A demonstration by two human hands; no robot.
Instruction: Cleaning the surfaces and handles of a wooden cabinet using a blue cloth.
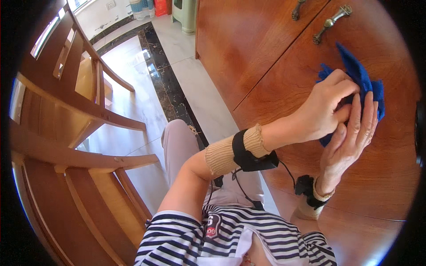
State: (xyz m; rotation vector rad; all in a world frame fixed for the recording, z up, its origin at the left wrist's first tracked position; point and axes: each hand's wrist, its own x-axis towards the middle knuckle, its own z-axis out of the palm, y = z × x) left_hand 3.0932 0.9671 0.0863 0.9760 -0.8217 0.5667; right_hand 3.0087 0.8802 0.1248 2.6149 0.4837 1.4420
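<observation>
A bunched, folded blue cloth (355,66) is between my two hands, in front of the reddish-brown wooden cabinet doors. My left hand (330,104) has its fingers curled in on the cloth, with the knuckles up. From the right, my right hand (355,135) presses against it, its fingers fairly straight along the cloth and close to the left fingers. The cloth's upper corner sticks up beyond both hands, while part of it is hidden behind the fingers. Both forearms wear tan knitted cuffs with black straps and small black devices.
The wooden cabinet (270,57) has ornate metal handles (330,24). Wooden chairs (84,164) stand along the left. Behind, on the pale tiled floor (182,84) with its dark border, is a light green stool (184,15). Thin black cables (288,170) run from the wrist devices.
</observation>
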